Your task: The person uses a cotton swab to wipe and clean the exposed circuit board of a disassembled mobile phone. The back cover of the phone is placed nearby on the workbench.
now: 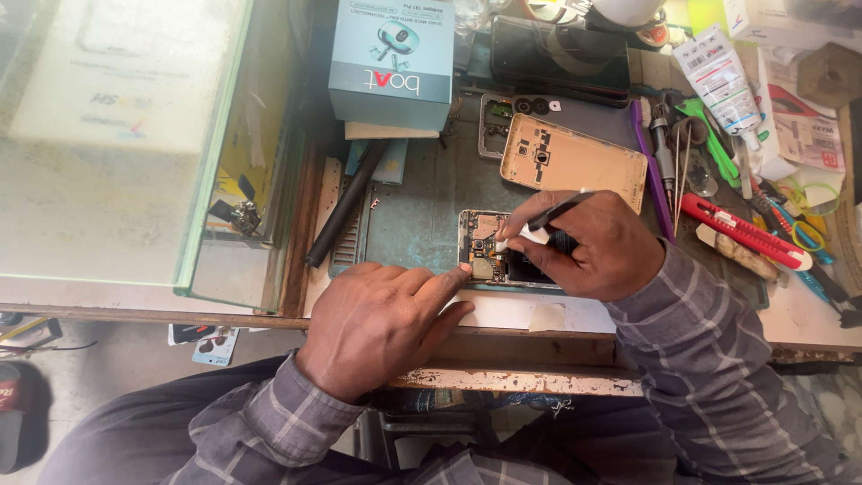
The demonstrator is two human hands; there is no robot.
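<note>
Fingers: right hand pinches one brush; left hand presses one opened phone.

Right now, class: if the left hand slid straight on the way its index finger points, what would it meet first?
The left hand points right and slightly up; its fingertip already touches the opened phone, so it meets that first. Beyond it lies the right hand holding a tool.

Opened phone before back cover

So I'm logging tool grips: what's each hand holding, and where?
Right hand pinches a slim black-and-white tool near its white tip. Left hand holds nothing; its forefinger steadies the opened phone.
</note>
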